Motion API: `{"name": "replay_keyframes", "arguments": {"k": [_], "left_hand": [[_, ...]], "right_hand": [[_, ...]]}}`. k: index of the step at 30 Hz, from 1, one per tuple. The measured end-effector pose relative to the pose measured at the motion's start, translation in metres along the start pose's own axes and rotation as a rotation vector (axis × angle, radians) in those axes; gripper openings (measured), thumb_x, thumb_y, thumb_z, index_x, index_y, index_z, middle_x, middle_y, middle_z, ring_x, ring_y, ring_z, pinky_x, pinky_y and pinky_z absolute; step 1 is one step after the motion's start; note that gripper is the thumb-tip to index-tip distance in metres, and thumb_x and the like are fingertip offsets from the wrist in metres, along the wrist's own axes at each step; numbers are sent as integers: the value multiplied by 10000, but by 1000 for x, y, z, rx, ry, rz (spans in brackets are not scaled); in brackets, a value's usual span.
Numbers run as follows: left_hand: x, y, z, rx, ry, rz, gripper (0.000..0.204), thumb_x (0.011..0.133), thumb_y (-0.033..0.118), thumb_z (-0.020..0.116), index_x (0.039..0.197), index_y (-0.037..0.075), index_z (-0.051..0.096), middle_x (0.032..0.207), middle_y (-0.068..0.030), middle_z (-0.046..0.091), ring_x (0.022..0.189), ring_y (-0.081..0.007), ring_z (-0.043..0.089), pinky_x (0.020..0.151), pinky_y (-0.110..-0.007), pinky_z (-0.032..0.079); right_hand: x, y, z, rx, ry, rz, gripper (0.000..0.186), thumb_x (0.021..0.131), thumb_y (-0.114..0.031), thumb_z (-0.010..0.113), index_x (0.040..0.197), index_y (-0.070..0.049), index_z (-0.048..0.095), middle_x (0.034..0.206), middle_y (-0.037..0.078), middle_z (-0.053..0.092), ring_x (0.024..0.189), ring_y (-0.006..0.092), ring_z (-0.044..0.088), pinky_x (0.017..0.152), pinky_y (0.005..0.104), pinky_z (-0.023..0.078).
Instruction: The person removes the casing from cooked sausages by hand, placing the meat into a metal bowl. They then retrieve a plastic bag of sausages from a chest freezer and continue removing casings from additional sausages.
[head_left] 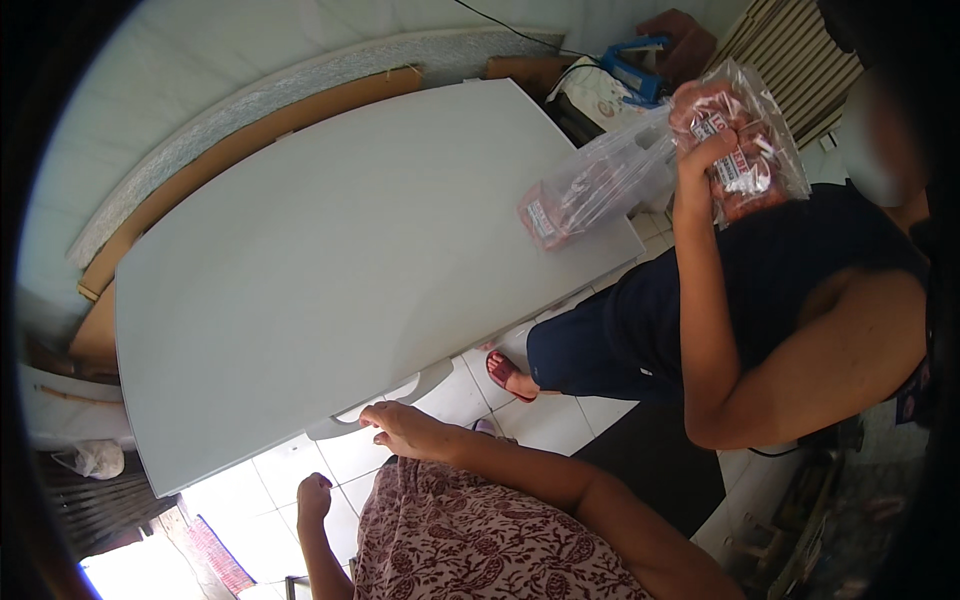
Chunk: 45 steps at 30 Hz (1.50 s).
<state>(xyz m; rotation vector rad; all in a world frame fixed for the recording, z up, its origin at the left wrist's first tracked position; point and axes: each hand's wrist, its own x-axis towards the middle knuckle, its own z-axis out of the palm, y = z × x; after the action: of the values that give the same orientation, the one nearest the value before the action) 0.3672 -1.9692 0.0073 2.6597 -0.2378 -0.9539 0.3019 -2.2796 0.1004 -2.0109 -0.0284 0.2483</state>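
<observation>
My right hand [398, 428] is just over the near edge of a white table [300, 260], beside a grey handle cutout, fingers loosely bent, apart and holding nothing. Lower left, my left hand [313, 495] hangs below the table edge with curled fingers and nothing visible in them. On the right, another person [760, 300] in dark clothes grips a clear pack of reddish food [745, 130] with their hand [705, 170]. A translucent carrier bag [600, 190] with a similar pack [545, 215] inside lies on the table's right end.
Cardboard boards [180, 190] lean along the wall behind the table. A blue object [625, 70] and a cable sit at the back right. The other person's sandalled foot [505, 375] is on white floor tiles [450, 400]. A dark mat [660, 470] lies lower right.
</observation>
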Motion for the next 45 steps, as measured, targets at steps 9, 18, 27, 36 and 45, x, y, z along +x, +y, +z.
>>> {"name": "replay_keyframes", "arguments": {"k": [9,18,27,36,45], "left_hand": [[-1,13,-3,-88,188,83,164,770,-55,524,799,24,664,826,-175,685,816,-318,665,761,-416,511],[11,17,5,-94,131,154,172,748,-58,525,802,26,665,814,-166,682,814,-313,662,767,-415,507],[97,28,51,-576,-330,154,159,657,-84,466,714,0,588,657,-86,608,541,-170,589,473,-286,452],[126,52,58,-1169,-770,291,146,884,201,647,881,55,643,733,-53,607,687,-166,579,639,-301,462],[102,85,42,-1432,-807,172,216,910,250,621,755,104,584,653,-9,527,639,-153,512,601,-295,388]], "right_hand": [[4,9,5,-143,63,-41,316,823,64,601,1121,-11,526,1083,153,619,1041,326,598,892,393,500],[-2,8,-5,-105,106,-73,319,777,109,572,1064,-14,511,1011,139,604,1003,319,588,837,401,486],[15,29,8,-220,75,-108,368,733,107,576,1072,-20,511,1044,150,596,1043,334,576,878,411,478],[24,20,-1,-288,-142,141,455,749,38,577,1187,-13,465,1150,168,590,1044,352,597,894,440,476],[19,26,3,-482,-154,72,625,732,-20,614,1321,-40,404,1096,212,624,1072,357,599,920,479,446]]}}
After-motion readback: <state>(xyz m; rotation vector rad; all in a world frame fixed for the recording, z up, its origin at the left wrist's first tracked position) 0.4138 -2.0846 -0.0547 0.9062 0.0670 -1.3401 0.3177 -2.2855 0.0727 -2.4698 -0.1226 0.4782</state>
